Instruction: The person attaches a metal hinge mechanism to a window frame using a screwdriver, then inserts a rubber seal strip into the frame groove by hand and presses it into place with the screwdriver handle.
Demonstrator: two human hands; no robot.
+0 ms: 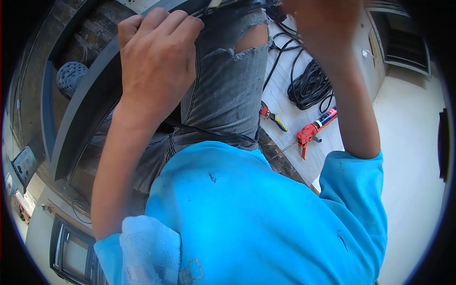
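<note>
My left hand (156, 59) is closed, knuckles up, against a dark grey frame bar (78, 128) that curves along my left side. Its fingertips are hidden, so what they grip cannot be made out. Just right of these knuckles, a small pale-tipped piece (213, 4) shows at the top edge. My right hand (323, 23) is raised at the upper right, smeared by motion and partly cut off. Its fingers cannot be read. Dark cable (285, 28) runs beside and below it.
A coil of black cable (311, 88), a red caulking gun (308, 135) with a tube, and yellow-blue-handled pliers (275, 118) lie on a pale board (294, 118) to my right. A perforated grey round object (71, 78) sits left of the bar. My legs in torn jeans (228, 95) occupy the middle.
</note>
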